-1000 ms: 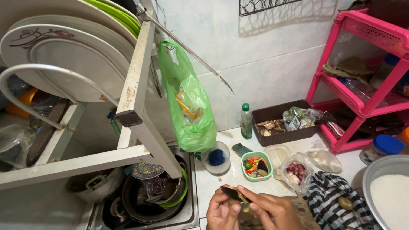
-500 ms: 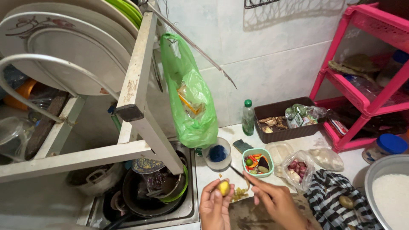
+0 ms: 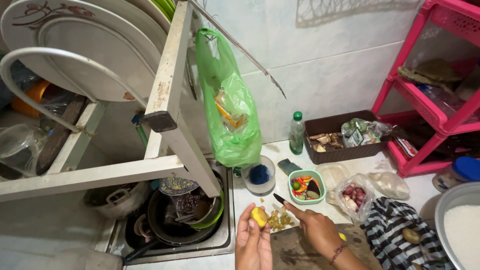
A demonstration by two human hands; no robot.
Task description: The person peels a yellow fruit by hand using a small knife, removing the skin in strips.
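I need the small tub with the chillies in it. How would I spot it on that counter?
Start at the brown tray against the tiled wall, then come toward the right hand. The small mint-green tub sits just beyond the knife tip, the only container holding red, orange and green pieces.

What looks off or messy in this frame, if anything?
The sink is crammed with dirty pans and bowls stacked crooked. Yellowish peel scraps lie loose on the counter between the left hand, which holds a small yellow peeled piece, and the right hand with the knife.
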